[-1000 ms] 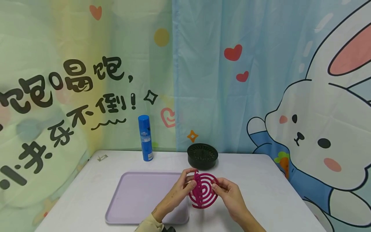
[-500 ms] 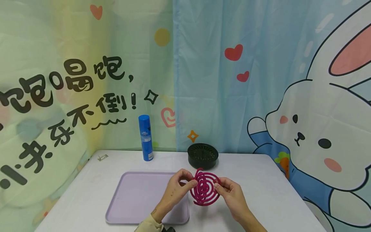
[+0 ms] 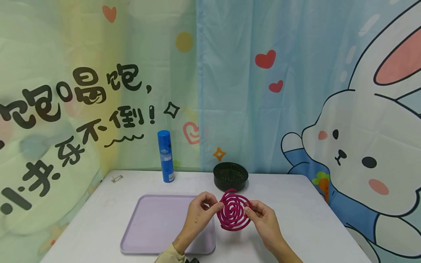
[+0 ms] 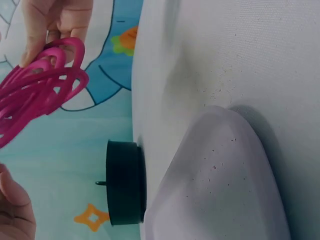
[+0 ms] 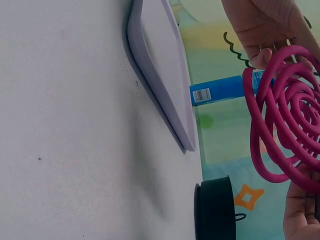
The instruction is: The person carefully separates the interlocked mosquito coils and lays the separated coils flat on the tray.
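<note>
Above the table, magenta mosquito coils [image 3: 232, 212] hang between my two hands, their spiral rings overlapping at different angles. My left hand [image 3: 202, 213] pinches the left edge with thumb and index finger. On the right edge, the thumb and fingers of my right hand [image 3: 264, 219] grip the rings. In the left wrist view, the coils [image 4: 45, 92] show loops standing apart from one another. One free end of the coils [image 5: 248, 75] shows in the right wrist view.
A lilac tray [image 3: 158, 224] lies left of the coils on the white table [image 3: 279, 204]. Behind the coils stands a black round holder [image 3: 231, 177]. A blue spray can [image 3: 166, 157] is at the back, and a small metal stand [image 3: 117, 179] lies at the far left corner.
The left part of the coils has turned from nearly edge-on to facing me, and its rings now spread over the others. My left hand has shifted slightly left and changed its grip.
</note>
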The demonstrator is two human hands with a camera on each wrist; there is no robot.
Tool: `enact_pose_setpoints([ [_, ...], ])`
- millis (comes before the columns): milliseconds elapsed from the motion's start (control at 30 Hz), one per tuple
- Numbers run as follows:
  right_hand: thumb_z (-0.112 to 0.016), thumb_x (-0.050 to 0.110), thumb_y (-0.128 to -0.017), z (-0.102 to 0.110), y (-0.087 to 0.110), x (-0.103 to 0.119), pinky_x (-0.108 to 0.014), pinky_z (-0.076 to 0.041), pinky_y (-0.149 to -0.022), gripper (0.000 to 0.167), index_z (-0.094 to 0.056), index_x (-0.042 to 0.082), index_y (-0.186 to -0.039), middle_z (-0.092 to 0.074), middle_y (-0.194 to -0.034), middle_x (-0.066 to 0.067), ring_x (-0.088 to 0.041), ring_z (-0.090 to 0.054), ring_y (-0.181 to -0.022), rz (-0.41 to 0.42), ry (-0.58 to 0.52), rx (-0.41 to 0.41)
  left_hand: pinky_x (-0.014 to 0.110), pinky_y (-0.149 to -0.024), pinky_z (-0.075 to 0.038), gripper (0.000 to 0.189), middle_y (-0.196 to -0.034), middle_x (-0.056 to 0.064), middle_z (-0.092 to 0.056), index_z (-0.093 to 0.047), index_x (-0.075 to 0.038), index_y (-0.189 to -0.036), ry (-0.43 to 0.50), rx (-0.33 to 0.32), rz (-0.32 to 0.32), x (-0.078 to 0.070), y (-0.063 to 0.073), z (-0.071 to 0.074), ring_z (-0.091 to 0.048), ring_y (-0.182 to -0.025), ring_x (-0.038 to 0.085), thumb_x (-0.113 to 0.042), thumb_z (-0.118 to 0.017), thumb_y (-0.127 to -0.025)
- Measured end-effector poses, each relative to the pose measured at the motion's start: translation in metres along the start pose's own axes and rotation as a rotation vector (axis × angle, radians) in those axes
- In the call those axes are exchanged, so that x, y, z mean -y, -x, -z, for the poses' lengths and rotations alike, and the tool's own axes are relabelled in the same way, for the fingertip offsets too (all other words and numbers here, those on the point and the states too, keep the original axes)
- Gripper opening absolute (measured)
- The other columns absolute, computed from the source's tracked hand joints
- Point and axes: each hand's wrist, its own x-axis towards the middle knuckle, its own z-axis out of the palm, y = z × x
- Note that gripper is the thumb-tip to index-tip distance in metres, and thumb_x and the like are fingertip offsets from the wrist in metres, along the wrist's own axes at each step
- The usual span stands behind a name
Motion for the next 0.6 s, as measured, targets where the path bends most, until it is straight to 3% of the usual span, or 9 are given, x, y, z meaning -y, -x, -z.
enact_pose_setpoints([
  [200,-0.065,0.011,-0.099,0.0011,-0.0009,-0.0008,-0.018,-0.057,-0.078,0.024,-0.065,-0.003,-0.119,-0.069,-0.110,-0.014,-0.017,-0.062,-0.089,0.026,0.012,-0.020,0.017,-0.058,-0.046,0.014,-0.079,0.003,-0.069,-0.074,-0.014,-0.088,-0.020,-0.014,-0.062,-0.0039,0.0024,-0.0015,-0.055,-0.068,0.007,-0.027,-0.082,-0.086],
  [400,-0.065,0.010,-0.099,0.0029,-0.0019,-0.0025,-0.018,-0.057,-0.077,0.024,-0.065,-0.004,-0.118,-0.069,-0.109,-0.015,-0.015,-0.062,-0.087,0.057,0.005,-0.045,0.018,-0.065,-0.055,0.015,-0.083,0.003,-0.074,-0.073,-0.011,-0.096,-0.061,-0.005,-0.135,-0.0034,0.0054,-0.0052,-0.065,-0.072,0.007,-0.020,-0.081,-0.086],
  [600,-0.065,0.007,-0.098,0.0022,-0.0024,-0.0029,-0.017,-0.056,-0.077,0.021,-0.066,-0.004,-0.116,-0.068,-0.109,-0.017,-0.015,-0.063,-0.087,0.055,-0.006,-0.066,0.017,-0.071,-0.058,0.017,-0.086,0.004,-0.074,-0.072,-0.007,-0.100,-0.081,0.009,-0.127,-0.0045,0.0071,-0.0068,-0.069,-0.077,0.009,-0.014,-0.081,-0.087],
])
